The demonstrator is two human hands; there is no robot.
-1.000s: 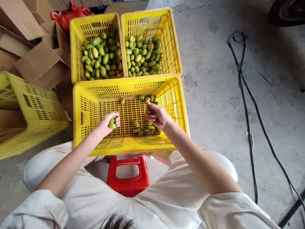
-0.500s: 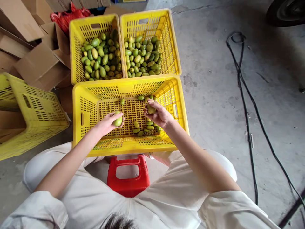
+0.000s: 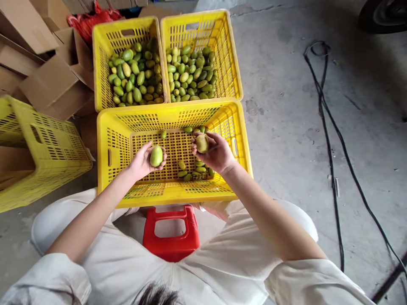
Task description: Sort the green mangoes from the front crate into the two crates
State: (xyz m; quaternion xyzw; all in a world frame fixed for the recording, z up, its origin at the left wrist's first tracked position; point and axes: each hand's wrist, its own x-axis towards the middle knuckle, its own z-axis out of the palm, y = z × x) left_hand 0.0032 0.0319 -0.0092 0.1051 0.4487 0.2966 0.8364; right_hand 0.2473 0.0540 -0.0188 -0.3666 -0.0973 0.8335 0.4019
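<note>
My left hand (image 3: 140, 164) is cupped palm up under a smooth light-green oval fruit (image 3: 156, 156), its thumb lifted off the top. In my right hand (image 3: 221, 156) rests a duller, yellowish-brown-green fruit (image 3: 202, 144), lying on the curled fingers with the thumb behind it. Both hands are over the yellow plastic crate (image 3: 178, 197) between my knees. A few small green fruits (image 3: 182, 165) lie on the slatted bottom of this crate, mostly toward its right side; my right hand hides some of them.
Two more yellow crates, the left one (image 3: 97, 67) and the right one (image 3: 237, 63), stand behind, holding many green fruits. Another yellow crate (image 3: 54, 144) sits at left near cardboard boxes (image 3: 57, 84). A red stool (image 3: 171, 245) is between my legs. Black cable (image 3: 333, 127) lies on the floor.
Both hands have opened up a little, thumbs moving off the fruits, so each fruit now shows more fully in the palm. The crates and the loose fruits stay as they were.
</note>
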